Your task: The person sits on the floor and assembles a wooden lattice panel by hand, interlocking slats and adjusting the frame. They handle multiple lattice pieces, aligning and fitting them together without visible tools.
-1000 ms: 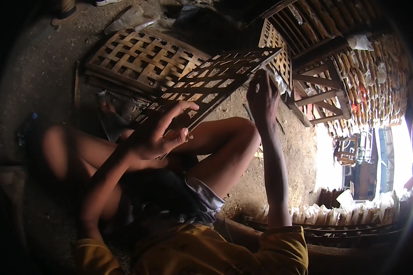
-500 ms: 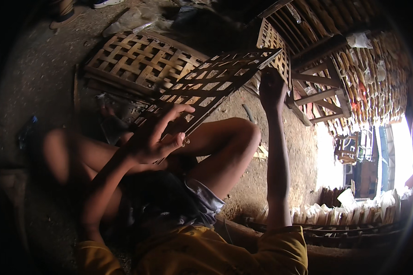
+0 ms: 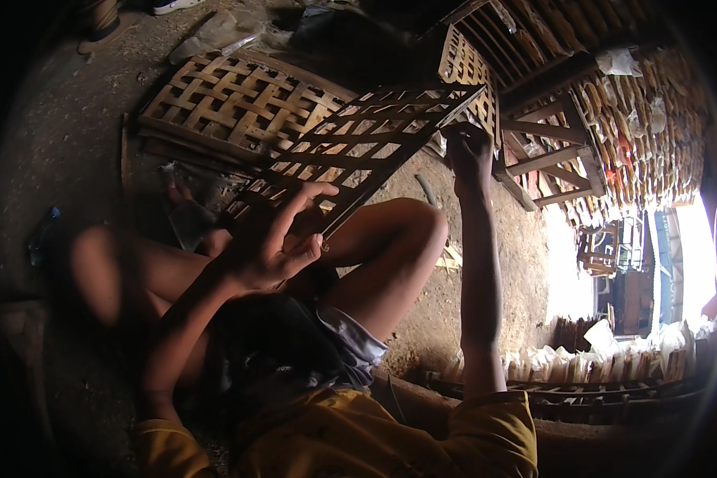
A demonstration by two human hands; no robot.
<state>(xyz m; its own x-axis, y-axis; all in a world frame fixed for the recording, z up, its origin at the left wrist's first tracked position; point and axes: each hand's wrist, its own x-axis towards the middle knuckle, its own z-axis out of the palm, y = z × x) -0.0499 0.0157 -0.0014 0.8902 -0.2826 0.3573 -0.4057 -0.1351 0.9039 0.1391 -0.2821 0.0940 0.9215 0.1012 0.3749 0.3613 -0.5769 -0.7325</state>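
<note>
A lattice panel of woven flat strips (image 3: 366, 143) is tilted across my bent legs, running from my lap up to the right. My left hand (image 3: 275, 243) grips its near lower end, thumb by the edge and a finger stretched over the strips; its other fingers are hidden beneath. Just below the panel's far right corner, my right hand (image 3: 468, 150) is closed, fingers curled together. Whatever it may be pinching is too dark to make out. Behind the panel lies another woven lattice panel (image 3: 243, 99), flat on a low stack.
A smaller lattice piece (image 3: 463, 60) and a wooden frame (image 3: 553, 151) stand at the far right, before rows of bundled strips (image 3: 645, 127). Crumpled clear plastic (image 3: 223, 33) lies behind the flat panel. More pale bundles (image 3: 605, 358) line the right side. A dark curved piece (image 3: 426, 190) rests on the dirt floor.
The whole view has shifted slightly left. My right hand stays near the panel's far corner, its fist turned a little. My left hand keeps its hold on the panel.
</note>
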